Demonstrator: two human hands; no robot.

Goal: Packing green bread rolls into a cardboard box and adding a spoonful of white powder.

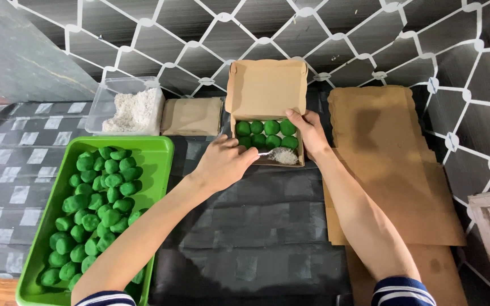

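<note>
An open brown cardboard box [266, 88] sits at the table's middle back, lid tilted up. Several green balls [265, 134] fill its far part, and white shredded flakes [283, 155] lie at its near right. My left hand [225, 160] is closed on a small spoon [264, 153] that reaches into the flakes. Over the box's right edge, my right hand [309, 131] grips it, thumb by the green balls.
A green tray [157, 153] with several green balls [97, 209] stands at the left. Behind it is a clear tub of white flakes [129, 110]. A folded brown box [191, 116] lies beside the tub. Flat cardboard sheets [389, 164] are stacked at the right.
</note>
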